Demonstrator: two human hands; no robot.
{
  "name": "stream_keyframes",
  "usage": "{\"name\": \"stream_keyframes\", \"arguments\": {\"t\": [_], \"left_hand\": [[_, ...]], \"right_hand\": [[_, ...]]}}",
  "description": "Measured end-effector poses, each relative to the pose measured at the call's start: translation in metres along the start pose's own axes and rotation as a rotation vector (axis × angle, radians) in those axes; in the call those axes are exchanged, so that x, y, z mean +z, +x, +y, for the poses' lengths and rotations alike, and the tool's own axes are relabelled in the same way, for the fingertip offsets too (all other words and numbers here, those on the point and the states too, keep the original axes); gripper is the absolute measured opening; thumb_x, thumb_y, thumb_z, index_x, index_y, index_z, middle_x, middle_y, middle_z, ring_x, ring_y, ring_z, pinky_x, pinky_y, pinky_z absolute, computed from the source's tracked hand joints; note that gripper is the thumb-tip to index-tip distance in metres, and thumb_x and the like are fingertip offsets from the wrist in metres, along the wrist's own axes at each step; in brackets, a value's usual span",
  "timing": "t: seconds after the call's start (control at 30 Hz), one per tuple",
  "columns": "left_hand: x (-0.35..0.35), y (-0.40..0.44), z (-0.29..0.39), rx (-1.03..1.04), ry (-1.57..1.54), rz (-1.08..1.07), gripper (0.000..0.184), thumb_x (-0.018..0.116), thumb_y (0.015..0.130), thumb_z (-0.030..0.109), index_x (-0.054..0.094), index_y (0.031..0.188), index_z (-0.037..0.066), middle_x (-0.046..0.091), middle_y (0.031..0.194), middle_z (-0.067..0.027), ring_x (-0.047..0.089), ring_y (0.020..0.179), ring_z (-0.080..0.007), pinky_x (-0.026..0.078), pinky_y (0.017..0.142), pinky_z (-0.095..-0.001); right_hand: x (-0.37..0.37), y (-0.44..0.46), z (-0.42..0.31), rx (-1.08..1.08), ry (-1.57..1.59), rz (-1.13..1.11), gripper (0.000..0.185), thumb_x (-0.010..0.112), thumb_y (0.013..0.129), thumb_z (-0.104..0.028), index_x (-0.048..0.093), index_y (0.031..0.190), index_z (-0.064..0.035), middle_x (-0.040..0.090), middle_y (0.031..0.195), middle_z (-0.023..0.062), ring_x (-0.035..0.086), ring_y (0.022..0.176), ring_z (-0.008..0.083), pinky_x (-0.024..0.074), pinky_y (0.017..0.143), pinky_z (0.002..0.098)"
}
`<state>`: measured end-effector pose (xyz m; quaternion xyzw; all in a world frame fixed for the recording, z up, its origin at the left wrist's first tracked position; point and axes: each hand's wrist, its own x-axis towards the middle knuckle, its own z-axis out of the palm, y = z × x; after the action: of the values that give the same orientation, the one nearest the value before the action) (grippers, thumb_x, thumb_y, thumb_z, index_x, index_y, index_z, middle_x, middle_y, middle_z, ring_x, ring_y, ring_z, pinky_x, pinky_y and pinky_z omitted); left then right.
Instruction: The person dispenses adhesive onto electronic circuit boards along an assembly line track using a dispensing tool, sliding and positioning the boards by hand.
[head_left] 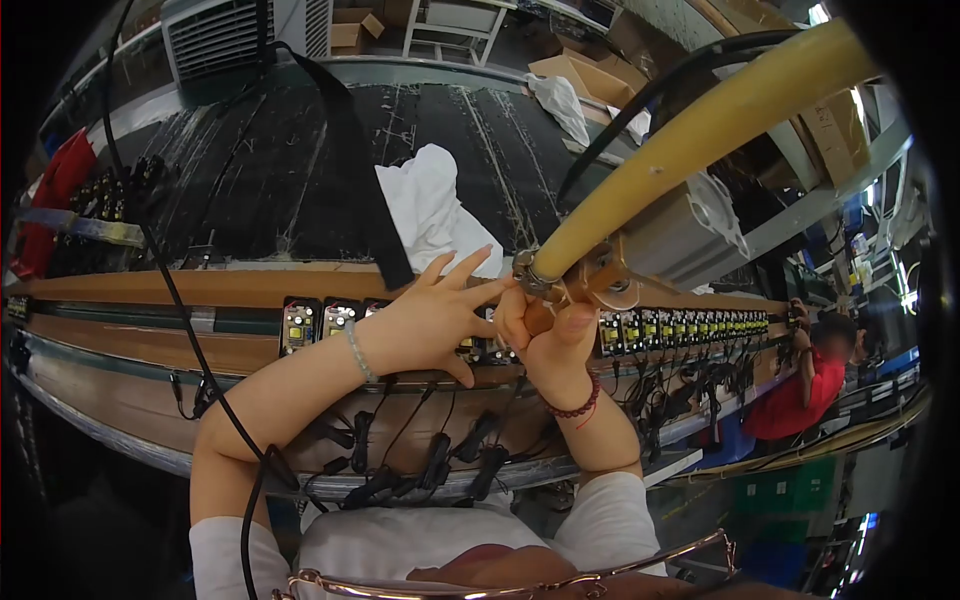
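Spread fingers of my left hand (pixel 430 318) reach over a row of small circuit boards (pixel 300 325), covering some of them. Its index fingertip comes close to the metal clamp (pixel 532 276) at the lower end of a thick yellow hose (pixel 700 150). Just beneath that clamp is my right hand (pixel 552 345), its fingers curled and its thumb raised. Whatever lies in its grasp is hidden. More boards (pixel 680 330) continue in the channel to the right. Black cables with plugs (pixel 435 460) hang from the boards toward my body.
A grey metal cylinder (pixel 685 235) sits beside the hose. Behind the channel, a white cloth (pixel 430 205) lies on the black surface (pixel 300 170), near a hanging black strap (pixel 355 160). At the far left is a red bin (pixel 45 225). A person in red (pixel 805 390) sits at the right end.
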<state>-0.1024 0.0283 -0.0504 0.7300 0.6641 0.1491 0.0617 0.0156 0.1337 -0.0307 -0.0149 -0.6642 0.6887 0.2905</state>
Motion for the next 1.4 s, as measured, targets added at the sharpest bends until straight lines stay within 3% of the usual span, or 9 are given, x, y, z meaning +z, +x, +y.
{"name": "stream_keyframes", "arguments": {"t": [0.3,0.5,0.73,0.83,0.93,1.03,1.1,1.33,1.4], "left_hand": [[0.012,-0.001,0.004,0.004,0.055,0.185,0.047,0.073,0.059,0.049,0.071,0.097,0.022,0.044,0.132,-0.0072,0.017,0.135,-0.0335,0.016,0.107,-0.0524],[0.014,0.0,0.007,-0.011,0.095,0.191,0.046,0.074,0.059,0.047,0.071,0.097,0.021,0.044,0.132,-0.0067,0.017,0.135,-0.0327,0.019,0.106,-0.0512],[0.014,0.002,0.009,0.011,0.051,0.198,0.046,0.073,0.06,0.045,0.071,0.097,0.018,0.044,0.132,-0.0059,0.018,0.135,-0.0326,0.021,0.105,-0.051],[0.015,0.002,0.011,0.018,0.045,0.247,0.047,0.073,0.061,0.046,0.07,0.099,0.018,0.044,0.132,-0.0063,0.019,0.135,-0.0325,0.022,0.105,-0.0509],[0.011,-0.002,0.011,-0.032,0.049,0.147,0.053,0.072,0.062,0.048,0.067,0.105,0.018,0.043,0.132,-0.0076,0.02,0.134,-0.0323,0.023,0.105,-0.0509],[0.008,-0.012,0.007,0.025,0.096,0.235,0.059,0.072,0.062,0.049,0.063,0.112,0.019,0.042,0.134,-0.0084,0.021,0.134,-0.032,0.022,0.105,-0.0511],[0.0,-0.023,0.005,0.011,0.116,0.33,0.063,0.072,0.061,0.05,0.061,0.115,0.019,0.04,0.136,-0.0084,0.021,0.134,-0.0318,0.022,0.104,-0.0516],[0.0,-0.046,0.0,-0.029,0.09,0.251,0.066,0.075,0.056,0.049,0.063,0.113,0.017,0.038,0.137,-0.0107,0.02,0.134,-0.0347,0.02,0.105,-0.053],[0.001,-0.045,0.001,-0.031,0.11,0.244,0.066,0.075,0.056,0.05,0.063,0.113,0.018,0.038,0.137,-0.0108,0.02,0.134,-0.0349,0.02,0.105,-0.0528]], "right_hand": [[0.004,0.002,-0.003,-0.017,-0.026,-0.02,0.08,0.044,0.074,-0.074,0.047,0.097,0.0022,0.038,0.049,0.0014,0.037,0.04,0.0105,0.0285,0.038,0.0218],[0.003,0.002,-0.003,-0.024,-0.02,-0.066,0.073,0.044,0.077,-0.07,0.043,0.091,0.0008,0.038,0.05,0.0024,0.038,0.04,0.0108,0.0292,0.038,0.0218],[0.003,0.005,0.003,-0.076,-0.004,-0.041,0.07,0.041,0.081,-0.068,0.04,0.097,0.0001,0.037,0.05,0.0022,0.039,0.041,0.0113,0.0306,0.039,0.0222],[0.003,0.006,-0.001,-0.064,-0.039,-0.086,0.07,0.041,0.081,-0.068,0.04,0.101,-0.0003,0.037,0.05,0.002,0.039,0.041,0.0107,0.0304,0.039,0.0219],[0.003,0.007,-0.001,-0.056,-0.038,-0.054,0.075,0.039,0.081,-0.069,0.041,0.106,0.0018,0.037,0.049,0.0014,0.038,0.04,0.0101,0.0301,0.039,0.0215],[0.002,0.009,-0.009,-0.057,-0.059,0.004,0.086,0.038,0.079,-0.072,0.042,0.114,0.006,0.037,0.048,0.0,0.036,0.039,0.0096,0.0287,0.038,0.0215],[-0.003,0.011,-0.012,-0.049,-0.039,0.015,0.087,0.037,0.078,-0.073,0.043,0.113,0.0058,0.037,0.047,-0.0001,0.036,0.039,0.0094,0.0285,0.038,0.0215],[-0.004,0.023,-0.037,-0.007,-0.152,0.011,0.089,0.033,0.073,-0.08,0.045,0.103,0.0032,0.035,0.045,-0.0016,0.033,0.036,0.0089,0.0271,0.037,0.0223],[0.007,0.021,-0.033,0.015,-0.037,0.002,0.09,0.033,0.071,-0.081,0.045,0.103,0.0027,0.035,0.046,-0.0019,0.034,0.037,0.0086,0.0278,0.037,0.0225]]}}
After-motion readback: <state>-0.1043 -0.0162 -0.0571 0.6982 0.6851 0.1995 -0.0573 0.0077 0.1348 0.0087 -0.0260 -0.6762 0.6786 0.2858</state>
